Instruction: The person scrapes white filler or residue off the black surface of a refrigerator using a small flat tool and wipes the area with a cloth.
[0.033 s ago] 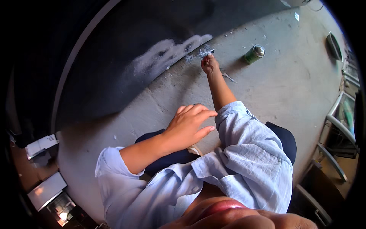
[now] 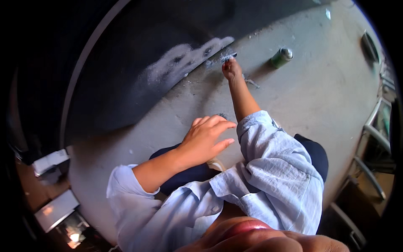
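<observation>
My right hand (image 2: 232, 69) reaches far forward, fingers closed round a small flat, dark-ended tool (image 2: 233, 55); its kind is hidden by my fingers. The tool is close to the floor, at the foot of a dark wall panel (image 2: 159, 29). Whitish foam-like residue (image 2: 178, 59) is smeared along the panel's lower edge. A green spray can (image 2: 281, 57) with a pale top stands upright to the right of that hand. Over my knees, my left hand (image 2: 205, 134) hangs palm down with fingers spread. A small dark patch (image 2: 222, 116) shows just beyond its fingertips; I cannot tell what it is.
Grey concrete floor (image 2: 294, 101) stretches to the right, with crumbs and a pale streak (image 2: 252, 83) beside my right wrist. Metal-framed items (image 2: 378, 138) line the right edge; a dark round object (image 2: 369, 48) lies beyond. White boxes (image 2: 50, 161) stand at lower left.
My left hand has shifted slightly left, and a dark patch shows more plainly beyond its fingertips. The tool in my right hand has barely moved; the view has turned a little.
</observation>
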Tool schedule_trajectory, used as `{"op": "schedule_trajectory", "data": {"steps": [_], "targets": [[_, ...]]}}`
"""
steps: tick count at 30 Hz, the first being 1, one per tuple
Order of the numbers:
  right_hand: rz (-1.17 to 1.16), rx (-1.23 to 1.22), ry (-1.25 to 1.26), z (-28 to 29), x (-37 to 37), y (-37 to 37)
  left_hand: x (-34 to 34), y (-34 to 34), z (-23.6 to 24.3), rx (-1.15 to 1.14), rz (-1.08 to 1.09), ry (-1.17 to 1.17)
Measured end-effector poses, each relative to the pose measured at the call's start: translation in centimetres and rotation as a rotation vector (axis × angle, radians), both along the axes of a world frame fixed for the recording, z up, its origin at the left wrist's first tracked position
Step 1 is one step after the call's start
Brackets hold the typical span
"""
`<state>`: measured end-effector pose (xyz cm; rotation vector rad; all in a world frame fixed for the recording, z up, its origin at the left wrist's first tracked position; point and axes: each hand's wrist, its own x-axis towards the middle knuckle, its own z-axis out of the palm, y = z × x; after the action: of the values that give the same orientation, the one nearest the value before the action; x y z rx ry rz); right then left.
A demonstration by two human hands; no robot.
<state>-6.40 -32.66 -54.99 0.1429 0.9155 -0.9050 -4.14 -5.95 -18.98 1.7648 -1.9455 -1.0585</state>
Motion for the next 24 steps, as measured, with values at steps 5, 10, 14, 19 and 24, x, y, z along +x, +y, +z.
{"op": "schedule_trajectory", "data": {"steps": [5,10,14,19,24], "targets": [[-0.039,-0.065,-0.008,0.7,3.0,0.7,0.1,0.4,-0.5,-0.068,0.219,-0.149],[-0.077,-0.256,0.217,0.4,2.6,-3.6,-5.1,-4.1,3.0,-0.217,0.174,-0.061],[-0.121,-0.461,0.404,-2.4,0.7,-7.8,-7.9,-6.8,2.6,-0.264,0.174,0.03],[0.026,-0.537,0.377,-1.0,2.0,-6.9,-7.6,-6.7,0.0,-0.31,0.183,-0.04],[-0.042,-0.713,0.408,-2.6,0.3,-8.8,-5.5,-6.9,-1.1,-0.416,0.159,-0.245]]}}
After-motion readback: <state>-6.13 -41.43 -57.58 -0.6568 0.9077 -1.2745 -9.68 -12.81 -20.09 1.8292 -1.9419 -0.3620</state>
